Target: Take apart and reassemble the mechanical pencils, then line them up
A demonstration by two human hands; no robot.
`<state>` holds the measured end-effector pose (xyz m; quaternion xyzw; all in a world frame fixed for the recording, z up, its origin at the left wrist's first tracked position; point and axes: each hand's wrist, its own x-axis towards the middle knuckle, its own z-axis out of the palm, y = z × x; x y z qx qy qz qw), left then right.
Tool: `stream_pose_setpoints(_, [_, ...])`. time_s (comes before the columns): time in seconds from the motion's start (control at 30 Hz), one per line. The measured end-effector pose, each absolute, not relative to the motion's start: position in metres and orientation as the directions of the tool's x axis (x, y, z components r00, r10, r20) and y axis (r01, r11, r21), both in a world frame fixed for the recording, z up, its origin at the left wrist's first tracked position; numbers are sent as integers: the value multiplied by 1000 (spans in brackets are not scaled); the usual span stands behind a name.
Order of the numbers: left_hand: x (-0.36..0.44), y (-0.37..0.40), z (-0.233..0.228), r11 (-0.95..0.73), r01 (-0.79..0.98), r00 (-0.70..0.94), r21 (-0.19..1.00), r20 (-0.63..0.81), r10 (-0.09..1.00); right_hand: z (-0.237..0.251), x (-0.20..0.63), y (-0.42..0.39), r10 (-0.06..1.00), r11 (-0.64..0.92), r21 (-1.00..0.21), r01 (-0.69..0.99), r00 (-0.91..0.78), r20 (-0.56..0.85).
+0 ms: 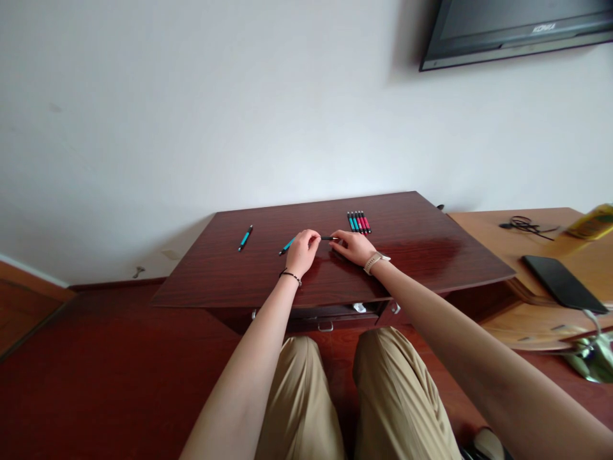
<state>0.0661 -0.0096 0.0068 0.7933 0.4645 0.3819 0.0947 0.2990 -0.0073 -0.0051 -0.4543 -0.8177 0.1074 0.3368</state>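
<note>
Teal pen [289,244] lies 3-to-9 between both hands: left hand [302,250] pinches it, right hand [352,246] pinches the black end.

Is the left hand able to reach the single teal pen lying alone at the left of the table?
Probably yes: the tabletop between the left hand and the lone teal pen looks bare, though that hand now holds another pen.

Both arms stretched forward; left hand [302,250] and right hand [353,246] close together, fingers pinched.
</note>
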Motion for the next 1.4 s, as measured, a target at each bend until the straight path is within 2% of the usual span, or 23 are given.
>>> stream_pose_setpoints(0.27, [65,-11,7,-560,660,279,500,529,801,-9,294,-6,769,623,-363,693,-457,447])
stream_pose_setpoints(0.43, [65,-11,9,-560,650,283,514,521,805,-8,292,-6,792,593,-299,748,-474,384])
stream_pose_setpoints(0.9, [65,-13,13,-536,664,288,521,484,826,-11,293,-3,800,580,-292,761,-464,381])
stream_pose_setpoints(1.4, [65,-11,10,-515,667,260,538,480,838,-13,294,-2,764,619,-254,744,-494,414])
